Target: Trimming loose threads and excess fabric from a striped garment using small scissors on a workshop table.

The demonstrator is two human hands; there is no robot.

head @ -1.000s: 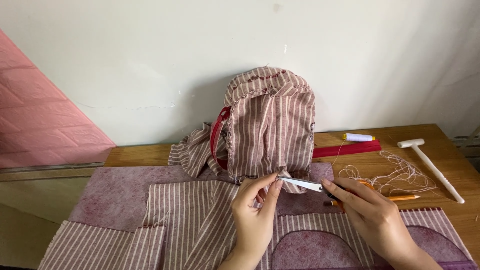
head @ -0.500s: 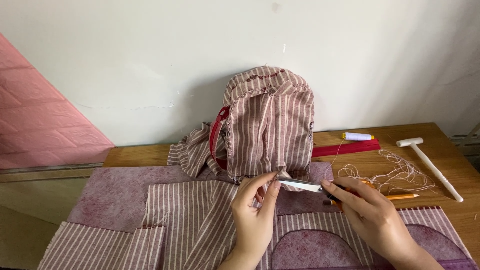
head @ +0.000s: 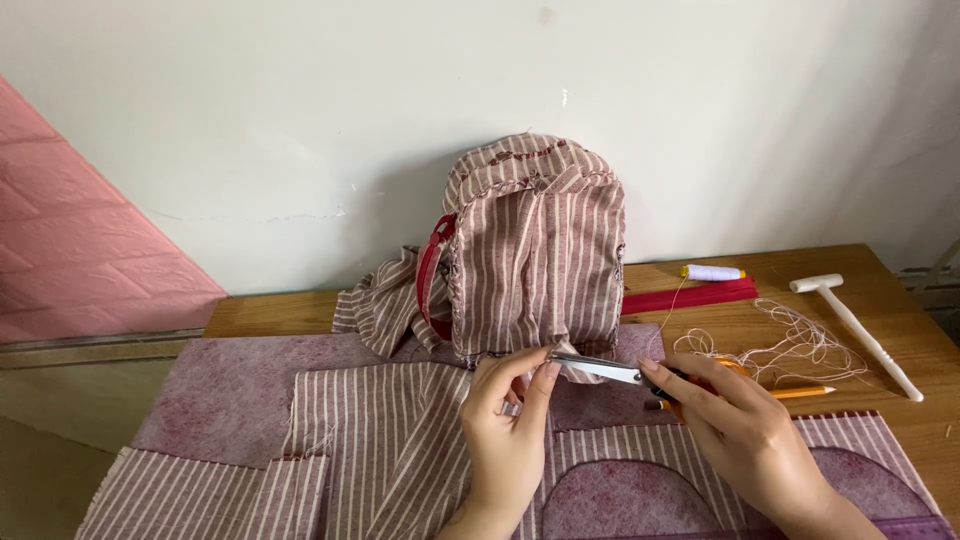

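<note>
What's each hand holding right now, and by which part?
Right hand holds the scissors by the orange handles, blades pointing left. Left hand pinches a fabric flap at the bottom edge of the striped backpack, at the blade tips.

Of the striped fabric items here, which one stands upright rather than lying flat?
The striped backpack leaning by the wall, with red trim; the other striped pieces lie flat on the table.

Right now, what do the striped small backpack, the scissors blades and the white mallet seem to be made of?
Striped small backpack: woven cloth, matte, seemingly cotton; it creases softly. Scissors blades: bright metal, shiny grey. White mallet: smooth, uniform white, probably plastic; painted wood is possible.
</note>
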